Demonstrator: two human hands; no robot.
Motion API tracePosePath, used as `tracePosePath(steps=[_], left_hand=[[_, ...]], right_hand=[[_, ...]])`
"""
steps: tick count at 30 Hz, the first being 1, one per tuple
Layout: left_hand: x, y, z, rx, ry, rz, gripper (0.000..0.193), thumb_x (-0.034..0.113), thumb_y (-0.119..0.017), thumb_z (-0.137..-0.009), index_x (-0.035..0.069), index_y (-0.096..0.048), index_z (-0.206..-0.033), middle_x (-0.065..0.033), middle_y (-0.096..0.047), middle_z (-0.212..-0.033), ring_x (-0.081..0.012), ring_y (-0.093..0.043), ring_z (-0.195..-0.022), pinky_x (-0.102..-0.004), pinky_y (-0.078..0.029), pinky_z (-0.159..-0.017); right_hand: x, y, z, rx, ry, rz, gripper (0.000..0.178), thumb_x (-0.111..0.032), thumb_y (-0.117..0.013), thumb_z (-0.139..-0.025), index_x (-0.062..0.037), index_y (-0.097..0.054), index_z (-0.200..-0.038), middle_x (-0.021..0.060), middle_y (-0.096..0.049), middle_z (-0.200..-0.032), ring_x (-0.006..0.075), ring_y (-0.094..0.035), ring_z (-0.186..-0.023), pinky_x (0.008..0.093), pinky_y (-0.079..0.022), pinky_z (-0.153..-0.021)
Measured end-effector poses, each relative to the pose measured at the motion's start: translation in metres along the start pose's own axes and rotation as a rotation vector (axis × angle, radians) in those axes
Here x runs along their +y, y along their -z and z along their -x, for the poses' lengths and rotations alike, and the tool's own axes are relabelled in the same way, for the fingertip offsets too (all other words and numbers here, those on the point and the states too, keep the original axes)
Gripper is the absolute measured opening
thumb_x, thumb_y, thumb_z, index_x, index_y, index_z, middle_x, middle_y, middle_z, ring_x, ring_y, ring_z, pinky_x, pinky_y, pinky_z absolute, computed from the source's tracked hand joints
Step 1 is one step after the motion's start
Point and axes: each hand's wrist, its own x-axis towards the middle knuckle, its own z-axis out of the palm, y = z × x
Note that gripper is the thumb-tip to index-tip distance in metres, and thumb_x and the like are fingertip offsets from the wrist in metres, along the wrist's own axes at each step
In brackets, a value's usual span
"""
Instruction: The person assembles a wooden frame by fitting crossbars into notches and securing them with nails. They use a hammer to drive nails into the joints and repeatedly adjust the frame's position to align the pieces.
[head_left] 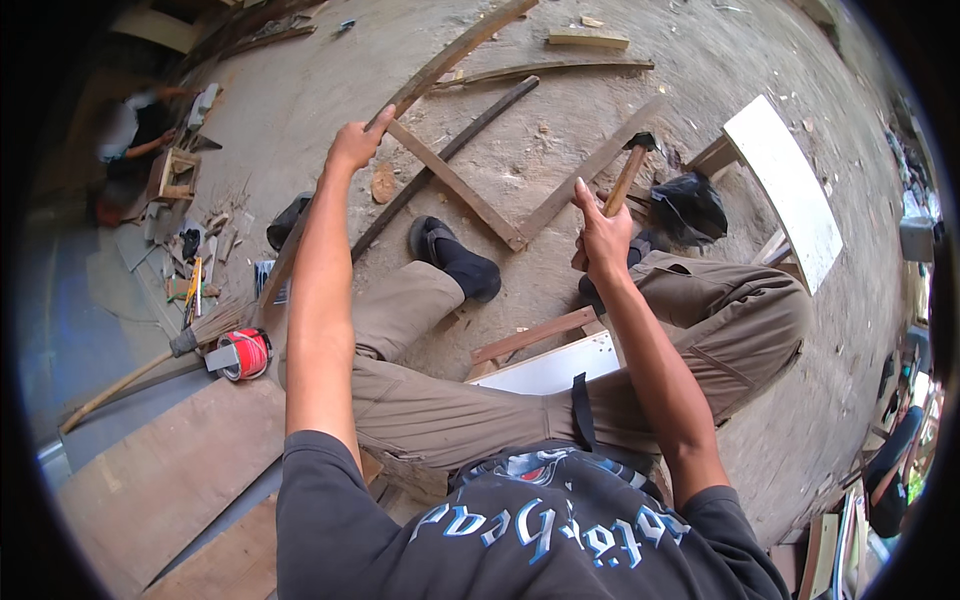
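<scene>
My left hand (352, 147) is closed around a long wooden batten (440, 62), which slants from the top of the view down past my left forearm. From beside that hand a wooden crosspiece (455, 185) runs to a corner, where it meets another wooden strip (590, 170). In my right hand (603, 232) is a hammer (625, 182), gripped by its wooden handle, its dark head raised above the ground near the end of that strip. Between my legs sits a white panel (550, 367) with a wooden edge, partly hidden by my trousers.
A dark batten (460, 140) and a short block (588, 39) lie on the ground. To the right are a black plastic bag (690, 210) and a white curved panel (785, 190). A red can (243, 354), broom (185, 342) and plywood (180, 465) are at left; another person (135, 130) sits beyond.
</scene>
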Motion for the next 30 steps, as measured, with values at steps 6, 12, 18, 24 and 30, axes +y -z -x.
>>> tracePosePath(steps=[6,12,18,24,30], left_hand=[[-0.039,-0.003,0.024,0.151,0.043,-0.031,0.094,0.086,-0.043,-0.083,-0.004,-0.066,-0.067,-0.0160,-0.061,-0.057,-0.0302,-0.065,-0.055,-0.0427,-0.050,-0.060],[-0.066,0.032,0.084,0.278,0.206,0.006,0.094,0.085,-0.040,-0.084,-0.004,-0.067,-0.066,-0.0159,-0.062,-0.057,-0.0301,-0.066,-0.055,-0.0414,-0.050,-0.057],[-0.079,0.027,0.110,0.382,0.324,0.033,0.098,0.084,-0.039,-0.085,-0.008,-0.068,-0.069,-0.0182,-0.065,-0.061,-0.0304,-0.068,-0.057,-0.0403,-0.051,-0.057],[-0.096,0.015,0.146,0.402,0.434,0.142,0.097,0.082,-0.039,-0.086,-0.009,-0.069,-0.074,-0.0189,-0.067,-0.065,-0.0300,-0.069,-0.058,-0.0391,-0.055,-0.059],[-0.139,0.031,0.137,0.359,0.480,0.016,0.084,0.073,-0.048,-0.090,-0.008,-0.069,-0.097,-0.0280,-0.070,-0.101,-0.0321,-0.070,-0.100,-0.0467,-0.051,-0.091]], right_hand=[[0.011,-0.025,-0.032,-0.063,0.108,0.005,0.055,-0.028,-0.082,-0.085,0.0069,-0.054,-0.117,-0.0025,-0.049,-0.062,0.0086,-0.045,-0.044,0.0269,-0.036,-0.041],[-0.023,-0.072,-0.022,-0.121,0.284,0.049,0.056,-0.031,-0.085,-0.081,0.0078,-0.058,-0.111,0.0061,-0.061,-0.077,0.0132,-0.053,-0.049,0.0282,-0.041,-0.042],[-0.017,-0.104,-0.047,-0.150,0.285,0.129,0.057,-0.030,-0.085,-0.081,0.0089,-0.057,-0.111,0.0108,-0.065,-0.081,0.0159,-0.060,-0.054,0.0308,-0.048,-0.043],[-0.020,-0.124,-0.057,-0.258,0.301,0.277,0.043,-0.029,-0.085,-0.079,0.0032,-0.061,-0.097,0.0143,-0.068,-0.078,0.0224,-0.068,-0.062,0.0368,-0.055,-0.054],[-0.017,-0.141,-0.062,-0.420,0.326,0.334,0.040,-0.031,-0.082,-0.082,0.0035,-0.063,-0.089,0.0105,-0.065,-0.070,0.0183,-0.064,-0.055,0.0348,-0.052,-0.047]])
